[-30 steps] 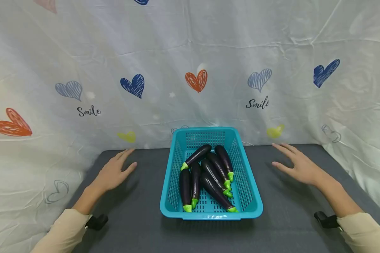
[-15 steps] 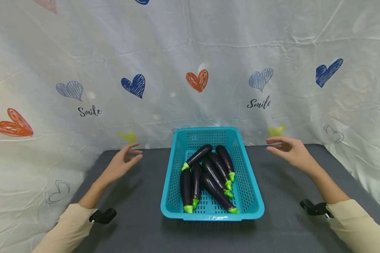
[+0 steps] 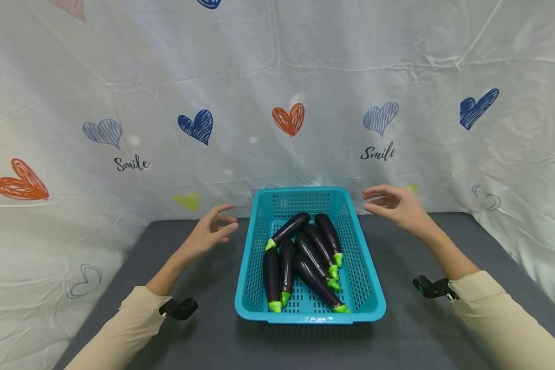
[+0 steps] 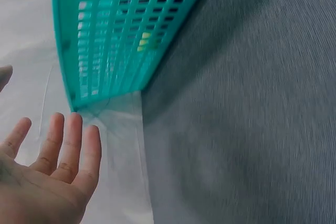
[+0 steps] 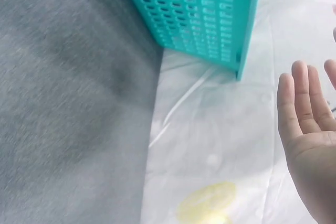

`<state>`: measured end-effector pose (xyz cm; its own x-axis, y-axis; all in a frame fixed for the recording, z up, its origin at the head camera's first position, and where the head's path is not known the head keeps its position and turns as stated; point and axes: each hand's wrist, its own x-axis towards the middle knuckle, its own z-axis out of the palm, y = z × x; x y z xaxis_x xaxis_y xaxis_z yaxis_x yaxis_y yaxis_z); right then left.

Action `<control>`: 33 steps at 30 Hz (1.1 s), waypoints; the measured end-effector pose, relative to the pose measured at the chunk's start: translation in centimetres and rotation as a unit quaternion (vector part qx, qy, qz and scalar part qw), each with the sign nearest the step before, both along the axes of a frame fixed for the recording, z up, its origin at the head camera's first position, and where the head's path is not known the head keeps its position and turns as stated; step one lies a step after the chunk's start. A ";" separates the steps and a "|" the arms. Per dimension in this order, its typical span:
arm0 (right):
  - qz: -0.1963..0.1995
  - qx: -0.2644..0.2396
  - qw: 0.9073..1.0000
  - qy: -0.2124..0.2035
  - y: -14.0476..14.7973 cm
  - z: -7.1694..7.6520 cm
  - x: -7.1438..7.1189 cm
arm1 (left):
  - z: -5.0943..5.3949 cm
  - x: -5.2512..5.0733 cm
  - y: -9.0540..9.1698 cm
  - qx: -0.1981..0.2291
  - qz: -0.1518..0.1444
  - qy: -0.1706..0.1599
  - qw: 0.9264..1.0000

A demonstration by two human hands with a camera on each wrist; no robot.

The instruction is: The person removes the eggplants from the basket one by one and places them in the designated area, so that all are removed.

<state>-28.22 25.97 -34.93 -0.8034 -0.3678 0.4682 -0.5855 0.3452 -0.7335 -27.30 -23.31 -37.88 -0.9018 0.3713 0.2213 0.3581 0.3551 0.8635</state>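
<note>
A turquoise plastic basket with perforated walls stands on the dark grey table, holding several dark purple eggplants with bright green stem ends. Left of the basket hovers my left hand, apart from its wall, fingers slightly bent and holding nothing. On the other side my right hand is raised near the far right corner, also bare and apart from it. Both wrist views show spread, relaxed fingers: the left hand below the basket wall, the right hand beside the basket.
The dark table ends at a white cloth backdrop printed with hearts and "Smile" lettering, close behind the basket. Each wrist carries a black strap mount, the left mount and the right mount.
Both hands have moved inward toward the basket from the two sides, and their fingers have gone from spread to slightly bent. The basket and eggplants have stayed in place.
</note>
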 end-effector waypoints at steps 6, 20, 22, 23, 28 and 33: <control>0.052 -0.025 0.998 -0.012 -1.6 -0.1 -0.6 | -1.0 0.2 2.0 -0.005 -0.028 -0.010 1.000; 0.084 -0.028 0.994 -0.069 -3.8 0.6 -0.8 | -2.2 0.2 3.0 -0.017 -0.049 -0.039 0.998; 0.085 -0.022 0.994 -0.069 -4.2 1.0 -1.0 | -2.2 0.1 3.1 -0.014 -0.053 -0.038 0.998; 0.085 -0.018 0.994 -0.067 -4.4 1.2 -1.1 | -2.3 0.1 3.1 -0.014 -0.054 -0.037 0.998; 0.092 -0.002 0.994 -0.063 -5.9 2.4 -2.0 | -2.6 0.1 3.1 -0.026 -0.052 -0.032 0.998; 0.103 0.003 0.992 -0.067 -7.7 3.2 -2.8 | -2.7 0.1 3.1 -0.032 -0.052 -0.041 0.997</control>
<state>-31.01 18.29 -31.71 -0.7651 -0.5338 0.3601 -0.5421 0.2324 -0.8075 -27.18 -20.18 -40.59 -0.8719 0.4742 0.1218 0.3255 0.3756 0.8677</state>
